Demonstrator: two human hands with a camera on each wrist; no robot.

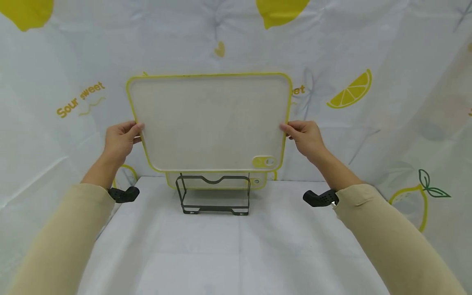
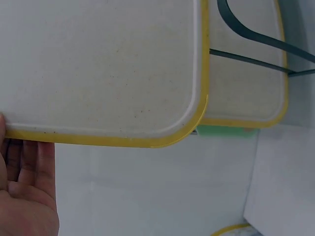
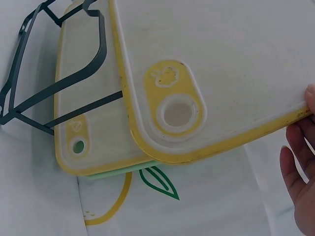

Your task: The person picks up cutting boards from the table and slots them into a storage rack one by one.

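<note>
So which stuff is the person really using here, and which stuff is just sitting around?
In use:
- big yellow-rimmed cutting board, held up in the air
- left hand, gripping its left edge
- right hand, gripping its right edge
- black wire rack, right below it

Just there:
- smaller yellow-rimmed board in the rack
- green board behind it
- lemon-print cloth

- Two hands: the left hand (image 1: 119, 141) and the right hand (image 1: 306, 137), one at each short edge of the large cutting board (image 1: 210, 123).
- Three boards in all: the large cutting board with its yellow rim, held above the rack (image 1: 214, 194); a second yellow-rimmed board (image 3: 91, 118) standing in the rack; a green board (image 3: 123, 169) behind that one, only its edge showing.
- One dark wire rack.
- Two finger holes: one in the large cutting board, one in the second yellow-rimmed board.
</note>
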